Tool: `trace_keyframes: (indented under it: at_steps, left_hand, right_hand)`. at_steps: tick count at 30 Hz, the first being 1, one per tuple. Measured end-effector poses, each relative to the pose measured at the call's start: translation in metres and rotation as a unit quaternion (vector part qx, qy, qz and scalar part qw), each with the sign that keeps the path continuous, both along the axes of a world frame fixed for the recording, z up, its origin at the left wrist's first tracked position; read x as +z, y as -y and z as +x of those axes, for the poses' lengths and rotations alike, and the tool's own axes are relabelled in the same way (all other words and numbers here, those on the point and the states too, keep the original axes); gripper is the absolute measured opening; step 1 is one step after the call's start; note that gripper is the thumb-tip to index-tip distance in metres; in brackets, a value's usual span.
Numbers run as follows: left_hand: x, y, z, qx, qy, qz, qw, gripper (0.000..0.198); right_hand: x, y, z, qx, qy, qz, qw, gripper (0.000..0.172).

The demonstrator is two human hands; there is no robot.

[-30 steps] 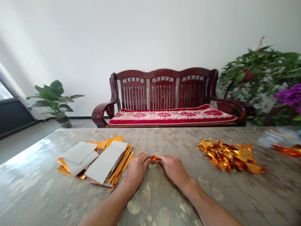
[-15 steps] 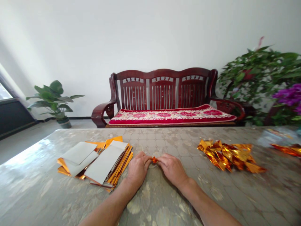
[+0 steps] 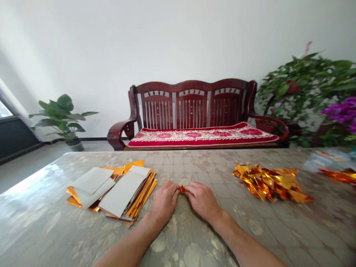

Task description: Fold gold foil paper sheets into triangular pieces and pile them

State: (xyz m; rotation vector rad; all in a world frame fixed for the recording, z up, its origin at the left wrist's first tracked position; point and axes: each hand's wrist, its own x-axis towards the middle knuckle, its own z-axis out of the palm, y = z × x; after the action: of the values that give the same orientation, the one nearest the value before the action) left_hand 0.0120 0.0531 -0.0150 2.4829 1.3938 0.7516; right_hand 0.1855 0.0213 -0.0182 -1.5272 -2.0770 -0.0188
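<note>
A small orange-gold foil piece (image 3: 182, 189) shows between my two hands, low over the middle of the table (image 3: 172, 237). My left hand (image 3: 165, 200) pinches its left end, fingers closed. From the other side, my right hand (image 3: 202, 199) grips the right end between thumb and fingers. Most of the foil is covered by my fingertips. Left of my hands lies a stack of gold and white-backed paper sheets (image 3: 125, 191). Several folded shiny gold foil pieces (image 3: 269, 181) are heaped on the right.
A clear plastic bag (image 3: 325, 161) and more orange foil (image 3: 340, 175) rest at the table's right edge. Behind the table stands a dark red wooden bench (image 3: 191, 107) with a red patterned cushion (image 3: 203, 137). Potted plants (image 3: 62, 116) flank it.
Both hands keep their pinch on the foil piece, with my fingers slightly closer around it. The whole view has shifted very slightly.
</note>
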Motion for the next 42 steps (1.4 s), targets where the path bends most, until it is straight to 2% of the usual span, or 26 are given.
trace_keyframes:
  at_steps: [17, 22, 26, 30, 34, 42]
  left_hand:
    - [-0.002, 0.000, 0.000, -0.008, 0.001, 0.004, 1.000, 0.019]
    - [-0.007, -0.003, 0.000, -0.011, 0.052, -0.011, 0.999, 0.017]
    - [-0.005, -0.004, 0.000, -0.032, 0.082, -0.004, 0.996, 0.016]
    - [0.003, 0.000, -0.001, -0.061, 0.049, 0.050, 0.996, 0.013]
    - [0.008, 0.004, -0.001, -0.082, 0.000, 0.093, 0.992, 0.019]
    - [0.008, 0.004, 0.000, -0.073, -0.011, 0.070, 0.995, 0.020]
  right_hand:
    - [-0.001, 0.000, -0.001, 0.009, -0.008, 0.012, 1.000, 0.022]
    - [-0.002, -0.001, -0.001, 0.003, -0.032, -0.007, 0.999, 0.021]
    - [-0.002, -0.003, 0.000, 0.002, -0.061, -0.023, 0.998, 0.021]
    - [-0.001, -0.002, 0.000, -0.004, -0.078, -0.031, 0.996, 0.023]
    - [0.001, -0.001, -0.001, -0.010, -0.082, -0.032, 0.996, 0.023]
    - [0.004, 0.001, -0.004, -0.026, -0.071, -0.045, 0.996, 0.023]
